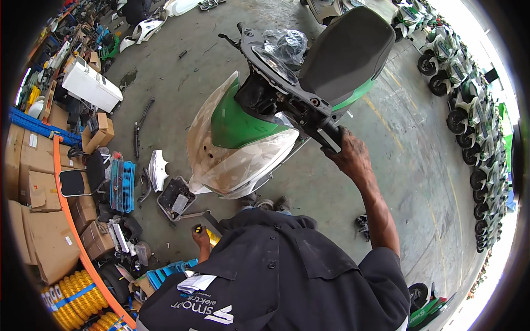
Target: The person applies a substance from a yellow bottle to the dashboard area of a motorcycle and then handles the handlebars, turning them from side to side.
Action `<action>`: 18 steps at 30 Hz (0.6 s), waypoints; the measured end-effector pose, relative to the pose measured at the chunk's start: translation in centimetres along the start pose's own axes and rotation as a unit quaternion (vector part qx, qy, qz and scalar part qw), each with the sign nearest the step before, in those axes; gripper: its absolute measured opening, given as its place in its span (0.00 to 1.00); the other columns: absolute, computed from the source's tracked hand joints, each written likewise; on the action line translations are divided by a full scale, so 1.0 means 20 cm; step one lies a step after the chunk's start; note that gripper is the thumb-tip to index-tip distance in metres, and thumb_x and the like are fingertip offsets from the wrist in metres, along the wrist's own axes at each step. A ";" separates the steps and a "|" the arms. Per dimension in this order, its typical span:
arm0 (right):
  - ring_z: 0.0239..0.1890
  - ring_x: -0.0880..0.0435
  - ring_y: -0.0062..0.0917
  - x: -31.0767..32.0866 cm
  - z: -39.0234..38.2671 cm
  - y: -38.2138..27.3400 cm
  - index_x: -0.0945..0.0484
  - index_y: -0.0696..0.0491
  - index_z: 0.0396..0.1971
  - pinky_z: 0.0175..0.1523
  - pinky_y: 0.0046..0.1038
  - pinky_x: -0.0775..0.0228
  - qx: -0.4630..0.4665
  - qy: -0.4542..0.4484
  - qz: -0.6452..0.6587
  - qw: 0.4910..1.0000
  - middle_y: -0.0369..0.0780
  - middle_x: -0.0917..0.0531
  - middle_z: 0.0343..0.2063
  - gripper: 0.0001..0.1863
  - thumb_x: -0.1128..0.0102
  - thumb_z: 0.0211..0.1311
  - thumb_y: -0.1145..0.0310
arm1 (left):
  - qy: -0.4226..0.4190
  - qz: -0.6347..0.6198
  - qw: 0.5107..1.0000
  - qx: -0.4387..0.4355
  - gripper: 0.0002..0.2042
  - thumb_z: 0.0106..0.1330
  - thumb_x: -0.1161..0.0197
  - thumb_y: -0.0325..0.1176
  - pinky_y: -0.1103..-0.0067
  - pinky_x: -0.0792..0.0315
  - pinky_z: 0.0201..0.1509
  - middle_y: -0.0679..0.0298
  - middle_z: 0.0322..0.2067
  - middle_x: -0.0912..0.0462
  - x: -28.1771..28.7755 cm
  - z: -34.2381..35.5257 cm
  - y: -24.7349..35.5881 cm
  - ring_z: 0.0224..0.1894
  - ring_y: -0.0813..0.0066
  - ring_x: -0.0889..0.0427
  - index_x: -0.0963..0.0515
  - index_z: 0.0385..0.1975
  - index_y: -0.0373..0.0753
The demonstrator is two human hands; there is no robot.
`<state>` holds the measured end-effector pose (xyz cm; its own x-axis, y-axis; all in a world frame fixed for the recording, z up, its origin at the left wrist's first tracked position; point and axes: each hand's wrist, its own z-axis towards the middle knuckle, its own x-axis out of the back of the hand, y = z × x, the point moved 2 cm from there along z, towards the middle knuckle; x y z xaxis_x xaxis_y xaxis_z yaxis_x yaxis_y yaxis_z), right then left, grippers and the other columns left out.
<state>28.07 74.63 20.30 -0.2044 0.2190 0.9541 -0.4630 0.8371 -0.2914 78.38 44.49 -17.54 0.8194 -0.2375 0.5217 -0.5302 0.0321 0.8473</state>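
A scooter with a green and scuffed white front panel (248, 129) stands in front of me, its dark seat (348, 52) toward the far right. My right hand (353, 157) is closed around the near grip of its handlebar (329, 137). Low at my left side, my left hand (201, 237) is closed on a yellow-and-black tool (212, 238); its exact kind is too small to tell. That hand is away from the scooter. Clear plastic wrap (285, 46) lies between the handlebar and the seat.
An open tray of parts (175, 199) and a white panel piece (157, 170) lie on the floor to the left. Beyond them stand a blue toolbox (122, 186), cardboard boxes (52, 237) and an orange shelf beam (74, 226). Parked scooters (469, 129) line the right side.
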 end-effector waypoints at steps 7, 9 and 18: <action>0.47 0.23 0.45 0.02 -0.06 -0.09 0.37 0.62 0.55 0.51 0.40 0.32 0.023 0.035 -0.038 0.998 0.54 0.23 0.43 0.45 0.30 0.44 0.46 | 0.011 0.074 0.990 0.121 0.12 0.51 0.35 0.26 0.78 0.26 0.38 0.60 0.30 0.20 0.01 -0.10 -0.21 0.31 0.73 0.21 0.24 0.36 0.35; 0.47 0.23 0.45 0.01 -0.06 -0.10 0.37 0.63 0.55 0.51 0.40 0.32 0.018 0.037 -0.049 0.998 0.55 0.24 0.43 0.46 0.30 0.44 0.46 | 0.013 0.085 0.990 0.112 0.12 0.51 0.35 0.26 0.78 0.26 0.38 0.60 0.30 0.20 -0.02 -0.06 -0.20 0.31 0.73 0.21 0.24 0.36 0.34; 0.47 0.24 0.47 0.01 -0.01 -0.05 0.37 0.63 0.56 0.52 0.41 0.32 -0.002 -0.045 0.062 0.997 0.54 0.23 0.42 0.45 0.31 0.46 0.46 | -0.030 -0.001 0.999 -0.012 0.11 0.54 0.37 0.24 0.77 0.27 0.39 0.60 0.31 0.21 -0.19 0.22 0.07 0.32 0.73 0.21 0.25 0.37 0.33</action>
<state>28.65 73.95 20.78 -0.3368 0.2755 0.9004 -0.4255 0.8085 -0.4066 73.62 41.13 -18.80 0.8054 -0.2964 0.5134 -0.5226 0.0537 0.8509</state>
